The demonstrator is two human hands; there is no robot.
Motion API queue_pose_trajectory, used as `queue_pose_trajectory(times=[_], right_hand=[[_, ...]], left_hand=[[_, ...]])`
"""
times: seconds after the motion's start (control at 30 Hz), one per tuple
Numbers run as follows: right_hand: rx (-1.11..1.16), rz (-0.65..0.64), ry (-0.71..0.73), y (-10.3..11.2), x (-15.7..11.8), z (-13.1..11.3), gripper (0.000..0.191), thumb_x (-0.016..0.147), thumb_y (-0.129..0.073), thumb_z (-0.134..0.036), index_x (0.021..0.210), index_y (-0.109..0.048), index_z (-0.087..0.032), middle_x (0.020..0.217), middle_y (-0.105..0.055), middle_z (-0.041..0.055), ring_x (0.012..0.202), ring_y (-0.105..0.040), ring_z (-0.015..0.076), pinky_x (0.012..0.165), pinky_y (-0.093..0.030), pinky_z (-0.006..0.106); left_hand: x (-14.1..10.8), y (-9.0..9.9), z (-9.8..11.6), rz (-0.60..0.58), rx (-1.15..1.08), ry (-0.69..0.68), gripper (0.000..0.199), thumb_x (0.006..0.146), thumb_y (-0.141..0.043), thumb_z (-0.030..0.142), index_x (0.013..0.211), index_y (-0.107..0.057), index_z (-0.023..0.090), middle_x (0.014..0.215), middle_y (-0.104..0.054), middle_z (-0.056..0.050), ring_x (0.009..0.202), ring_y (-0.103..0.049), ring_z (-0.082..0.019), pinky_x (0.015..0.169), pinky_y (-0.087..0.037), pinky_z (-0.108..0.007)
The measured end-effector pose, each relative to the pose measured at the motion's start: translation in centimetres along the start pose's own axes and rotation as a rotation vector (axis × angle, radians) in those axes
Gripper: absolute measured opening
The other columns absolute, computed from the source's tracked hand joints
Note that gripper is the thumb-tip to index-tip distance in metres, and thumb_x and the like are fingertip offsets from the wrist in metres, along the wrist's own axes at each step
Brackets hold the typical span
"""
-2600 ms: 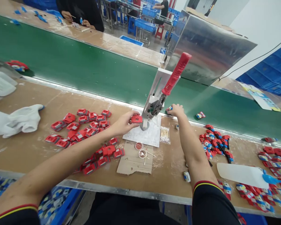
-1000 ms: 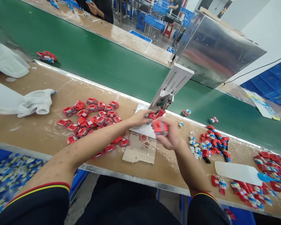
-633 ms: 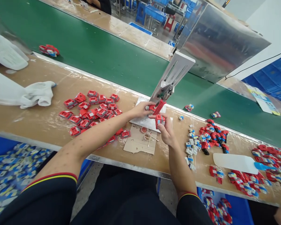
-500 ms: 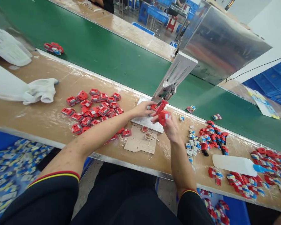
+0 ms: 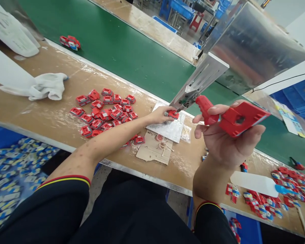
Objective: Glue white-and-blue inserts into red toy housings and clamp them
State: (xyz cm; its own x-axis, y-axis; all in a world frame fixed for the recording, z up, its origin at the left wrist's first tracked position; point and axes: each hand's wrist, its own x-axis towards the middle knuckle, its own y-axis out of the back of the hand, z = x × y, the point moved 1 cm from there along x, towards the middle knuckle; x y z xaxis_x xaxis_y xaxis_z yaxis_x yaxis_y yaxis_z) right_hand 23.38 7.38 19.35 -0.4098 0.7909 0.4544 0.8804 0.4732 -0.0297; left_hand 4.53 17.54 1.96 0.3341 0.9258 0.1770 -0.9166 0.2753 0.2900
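My left hand point(image 5: 159, 116) is closed on a small red plastic part point(image 5: 174, 115) at the metal plate point(image 5: 165, 129), beneath the upright metal fixture point(image 5: 205, 76). My right hand point(image 5: 220, 145) is raised close to the camera, fingers curled around a red plastic piece point(image 5: 241, 118) with a dark hole in its flat face. A rounded, ribbed red section point(image 5: 205, 109) sticks out past the fingertips; whether it joins the flat piece I cannot tell. Left of the plate lies a group of similar red parts point(image 5: 106, 114) with grey edges.
Small pots and cotton swabs sit on cardboard point(image 5: 149, 149). A white bottle point(image 5: 254, 181) lies by red-and-blue pieces point(image 5: 263, 203). The green conveyor belt point(image 5: 132, 51) runs behind. A white glove point(image 5: 51, 86) is at left; a blue bin point(image 5: 0, 135) holds pieces below.
My right hand has moved away from the fixture, to the right and up towards the camera, with the red piece in it. My left hand stays by the plate. The view has shifted slightly.
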Motion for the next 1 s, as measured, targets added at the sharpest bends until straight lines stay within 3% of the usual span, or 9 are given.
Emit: queue_pose_trajectory(times=[0.23, 0.47, 0.57, 0.7, 0.8, 0.9, 1.0], right_hand=[[-0.050, -0.008, 0.014, -0.8, -1.3, 1.3, 0.043, 0.099, -0.061, -0.072, 0.120, -0.057, -0.036, 0.105, -0.077, 0.0047, 0.094, -0.079, 0.0266, 0.065, -0.070, 0.041], [-0.054, -0.033, -0.057, -0.8, -3.0, 3.1, 0.039, 0.099, -0.063, -0.067, 0.117, -0.058, -0.032, 0.097, -0.078, 0.0050, 0.092, -0.078, 0.0256, 0.054, -0.059, 0.031], [-0.088, -0.031, -0.067, -1.0, -4.2, 4.8, 0.039, 0.096, -0.069, -0.062, 0.117, -0.056, -0.033, 0.098, -0.078, 0.0047, 0.101, -0.075, 0.0269, 0.062, -0.060, 0.034], [-0.173, -0.012, 0.034, -1.0, -5.9, 7.8, 0.036, 0.097, -0.068, -0.057, 0.121, -0.052, -0.035, 0.099, -0.075, 0.0024, 0.094, -0.072, 0.0257, 0.069, -0.059, 0.039], [-0.301, -0.050, 0.067, -0.5, -6.3, 10.4, 0.039, 0.098, -0.065, -0.059, 0.123, -0.047, -0.035, 0.100, -0.072, 0.0024, 0.096, -0.072, 0.0269, 0.082, -0.061, 0.047], [-0.481, -0.085, 0.011, 0.3, -5.6, 12.5, 0.044, 0.095, -0.066, -0.062, 0.121, -0.047, -0.032, 0.107, -0.070, 0.0056, 0.100, -0.070, 0.0281, 0.093, -0.059, 0.052], [-0.593, -0.106, -0.050, 0.9, -4.9, 13.3, 0.048, 0.090, -0.073, -0.061, 0.118, -0.050, -0.028, 0.107, -0.067, 0.0056, 0.094, -0.066, 0.0253, 0.091, -0.057, 0.049]], left_hand=[[0.1, -0.3, -0.2, 0.018, -0.018, 0.007, 0.058, 0.085, -0.083, 0.020, 0.141, -0.070, 0.016, 0.140, -0.076, -0.014, 0.129, -0.072, -0.031, 0.109, -0.058, -0.042], [0.0, -0.5, -0.6, 0.029, -0.044, 0.000, 0.060, 0.085, -0.085, 0.021, 0.143, -0.069, 0.015, 0.142, -0.076, -0.014, 0.129, -0.072, -0.029, 0.110, -0.059, -0.040], [-0.4, -0.9, -0.8, 0.045, -0.082, 0.004, 0.061, 0.087, -0.082, 0.019, 0.146, -0.068, 0.014, 0.142, -0.076, -0.014, 0.129, -0.072, -0.028, 0.110, -0.058, -0.039], [-0.7, -1.5, -1.2, 0.071, -0.122, 0.026, 0.060, 0.088, -0.079, 0.018, 0.147, -0.068, 0.014, 0.141, -0.076, -0.014, 0.123, -0.074, -0.026, 0.107, -0.059, -0.036], [-0.7, -1.6, -1.4, 0.078, -0.118, 0.032, 0.060, 0.087, -0.077, 0.016, 0.147, -0.068, 0.014, 0.137, -0.078, -0.014, 0.116, -0.076, -0.025, 0.105, -0.060, -0.035], [-0.6, -1.2, -1.3, 0.075, -0.082, 0.030, 0.061, 0.085, -0.078, 0.013, 0.145, -0.070, 0.012, 0.133, -0.080, -0.014, 0.110, -0.077, -0.024, 0.104, -0.061, -0.035], [-0.5, -0.7, -0.7, 0.065, -0.042, 0.010, 0.059, 0.083, -0.077, 0.011, 0.142, -0.071, 0.009, 0.127, -0.082, -0.015, 0.108, -0.077, -0.024, 0.103, -0.062, -0.034]])
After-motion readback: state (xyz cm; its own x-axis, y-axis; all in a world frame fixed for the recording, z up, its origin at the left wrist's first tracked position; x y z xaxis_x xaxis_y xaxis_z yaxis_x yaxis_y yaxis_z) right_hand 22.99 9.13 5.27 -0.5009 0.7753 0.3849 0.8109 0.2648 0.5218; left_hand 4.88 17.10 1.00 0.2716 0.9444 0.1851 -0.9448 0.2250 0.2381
